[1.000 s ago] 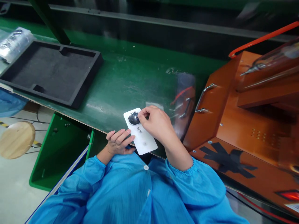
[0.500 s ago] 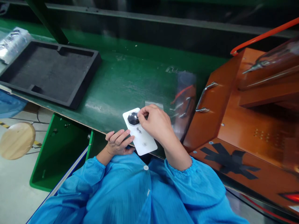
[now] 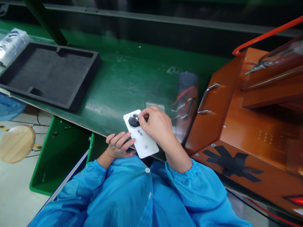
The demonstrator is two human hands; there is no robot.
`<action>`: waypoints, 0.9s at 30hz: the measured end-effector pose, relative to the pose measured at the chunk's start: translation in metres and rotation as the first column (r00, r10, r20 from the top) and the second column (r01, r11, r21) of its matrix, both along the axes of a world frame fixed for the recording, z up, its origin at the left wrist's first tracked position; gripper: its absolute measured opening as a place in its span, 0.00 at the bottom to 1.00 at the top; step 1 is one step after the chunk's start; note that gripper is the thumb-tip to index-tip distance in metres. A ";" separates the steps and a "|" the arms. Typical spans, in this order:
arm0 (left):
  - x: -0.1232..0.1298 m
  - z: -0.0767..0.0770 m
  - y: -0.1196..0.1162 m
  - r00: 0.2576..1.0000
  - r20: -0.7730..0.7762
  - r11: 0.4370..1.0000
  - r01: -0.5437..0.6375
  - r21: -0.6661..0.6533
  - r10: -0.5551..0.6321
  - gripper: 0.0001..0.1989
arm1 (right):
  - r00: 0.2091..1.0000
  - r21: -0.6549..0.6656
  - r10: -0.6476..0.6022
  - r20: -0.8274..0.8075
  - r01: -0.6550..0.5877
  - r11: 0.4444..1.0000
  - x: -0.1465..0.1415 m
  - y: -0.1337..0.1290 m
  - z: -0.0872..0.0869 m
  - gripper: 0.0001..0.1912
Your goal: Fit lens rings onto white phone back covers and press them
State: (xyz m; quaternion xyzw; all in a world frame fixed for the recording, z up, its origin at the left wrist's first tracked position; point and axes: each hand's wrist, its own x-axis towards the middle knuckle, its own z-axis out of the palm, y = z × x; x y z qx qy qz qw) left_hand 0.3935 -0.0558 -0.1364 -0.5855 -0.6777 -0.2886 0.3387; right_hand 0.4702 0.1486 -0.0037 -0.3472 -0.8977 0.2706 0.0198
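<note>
A white smartphone back cover (image 3: 145,142), or a phone lying back up, is tilted over the bench's front edge. Near its upper end sits a dark octagonal camera window (image 3: 133,120), with small dark marks printed below. My left hand (image 3: 120,145) holds it by the left side, fingers on the edge and thumb mostly hidden. At the right rim of the camera window, my right hand (image 3: 156,122) is closed in a pinch, thumb against forefinger. Whatever those fingertips grip is too small to make out.
A black foam tray (image 3: 56,75) rests at the left of the green bench (image 3: 113,85), beside a clear plastic-wrapped bundle (image 3: 11,45). At right stands an orange machine (image 3: 220,104) with a metal handle. Below are a green bin (image 3: 54,157) and a wooden stool (image 3: 17,143).
The view has shifted very slightly. Both hands keep nearly the same pose on the white phone, and the right pinch stays at the camera window's rim.
</note>
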 end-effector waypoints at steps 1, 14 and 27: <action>0.000 0.000 -0.001 1.000 0.001 1.000 -0.004 -0.009 0.004 0.21 | 1.000 0.001 -0.001 -0.004 0.001 1.000 0.000 0.000 0.000 0.07; 0.001 -0.007 -0.006 0.999 0.051 0.999 0.009 -0.031 -0.008 0.24 | 0.993 0.064 0.009 -0.118 -0.002 0.998 0.005 -0.003 -0.004 0.07; 0.001 0.003 -0.003 1.000 0.002 0.999 -0.019 -0.031 0.019 0.21 | 0.903 0.333 0.145 -0.403 -0.003 0.943 0.043 -0.032 -0.001 0.15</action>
